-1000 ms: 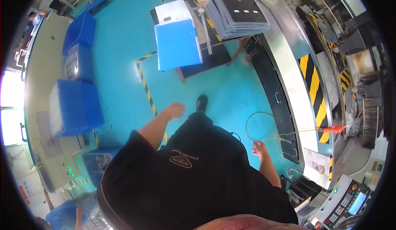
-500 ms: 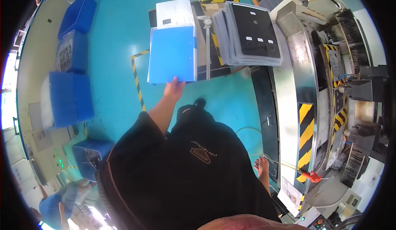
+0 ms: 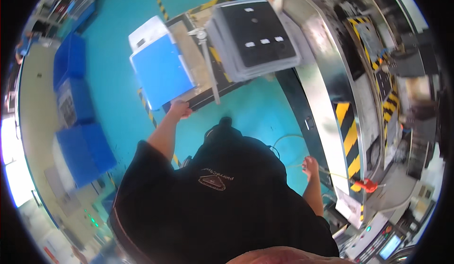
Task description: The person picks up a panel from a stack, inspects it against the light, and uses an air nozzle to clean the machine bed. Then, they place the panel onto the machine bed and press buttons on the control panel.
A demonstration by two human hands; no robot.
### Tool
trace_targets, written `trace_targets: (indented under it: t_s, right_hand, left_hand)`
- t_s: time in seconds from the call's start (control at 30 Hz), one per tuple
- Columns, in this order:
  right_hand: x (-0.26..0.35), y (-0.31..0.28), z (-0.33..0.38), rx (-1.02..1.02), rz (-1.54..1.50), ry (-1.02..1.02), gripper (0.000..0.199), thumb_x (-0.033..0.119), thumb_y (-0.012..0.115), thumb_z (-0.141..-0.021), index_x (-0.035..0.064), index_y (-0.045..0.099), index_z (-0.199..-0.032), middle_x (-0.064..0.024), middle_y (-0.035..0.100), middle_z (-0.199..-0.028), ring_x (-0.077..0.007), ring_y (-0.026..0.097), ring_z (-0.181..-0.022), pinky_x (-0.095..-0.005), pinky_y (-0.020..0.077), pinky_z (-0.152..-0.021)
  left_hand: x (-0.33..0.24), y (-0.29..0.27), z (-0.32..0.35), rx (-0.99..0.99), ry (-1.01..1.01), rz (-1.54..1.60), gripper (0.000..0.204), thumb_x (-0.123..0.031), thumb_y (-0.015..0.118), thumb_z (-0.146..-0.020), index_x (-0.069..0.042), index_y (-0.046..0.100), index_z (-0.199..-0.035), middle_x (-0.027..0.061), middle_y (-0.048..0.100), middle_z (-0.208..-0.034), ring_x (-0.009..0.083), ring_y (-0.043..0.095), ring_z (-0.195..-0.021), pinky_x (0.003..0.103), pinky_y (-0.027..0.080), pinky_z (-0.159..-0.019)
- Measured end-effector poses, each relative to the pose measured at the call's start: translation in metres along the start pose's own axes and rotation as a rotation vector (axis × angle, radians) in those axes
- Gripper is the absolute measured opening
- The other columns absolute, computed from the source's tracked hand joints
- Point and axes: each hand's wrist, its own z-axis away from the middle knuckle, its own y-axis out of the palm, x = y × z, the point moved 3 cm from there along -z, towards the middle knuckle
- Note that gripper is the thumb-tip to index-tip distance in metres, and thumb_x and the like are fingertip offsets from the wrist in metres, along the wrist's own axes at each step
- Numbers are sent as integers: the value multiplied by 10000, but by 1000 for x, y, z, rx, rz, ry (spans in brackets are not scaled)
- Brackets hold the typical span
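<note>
While the right hand (image 3: 310, 165) hangs half-curled beside a thin pale hose (image 3: 333, 173), whether it has hold of anything cannot be told. With fingers bent in, the left hand (image 3: 179, 109) is at the near-left corner of the table (image 3: 191, 57), close by the blue folder (image 3: 161, 72); any grip on it is unclear. Smooth, flat and oblong, that folder overhangs the left edge, its long axis running from near right to far left. Right of it, a slim metal caliper (image 3: 208, 65) points its narrow end past the near edge. Round-cornered black panels (image 3: 257, 32) with cloudy grey edges are stacked at the right; white paper (image 3: 149, 30) shows beyond the folder.
</note>
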Motion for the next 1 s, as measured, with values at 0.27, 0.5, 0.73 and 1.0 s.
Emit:
trace_targets:
  t_s: [0.27,0.5,0.73,1.0]
  right_hand:
    - [-4,-217,31,-1296,-371,-73,1030,675,669,-774,-105,381,-1381,-325,527,-1302,-448,532,-1200,-489,432,-1016]
    - [-40,-331,69,-1342,-254,-427,792,564,679,-838,-26,476,-1327,-218,635,-1183,-363,621,-1075,-433,486,-881]
    - [-10,-328,118,-1070,-152,-494,486,489,593,-939,55,676,-1141,-74,731,-1006,-212,685,-906,-337,487,-823]
    - [-33,-351,124,-1209,-120,-652,382,392,605,-957,36,691,-1065,-111,723,-956,-235,677,-868,-360,498,-787]
  left_hand:
    - [-147,112,79,-90,553,26,412,-434,641,-906,-47,560,-1018,106,640,-818,147,579,-581,291,496,-498]
    - [-263,188,70,-343,637,-642,641,-573,803,-696,-3,568,-870,115,617,-731,210,631,-635,375,520,-514]
    - [-256,145,60,-66,457,-31,300,-333,758,-847,-81,607,-787,26,566,-616,131,539,-493,290,436,-424]
    - [-272,154,117,53,440,317,100,-185,658,-924,-98,629,-965,15,656,-818,133,619,-638,260,497,-480]
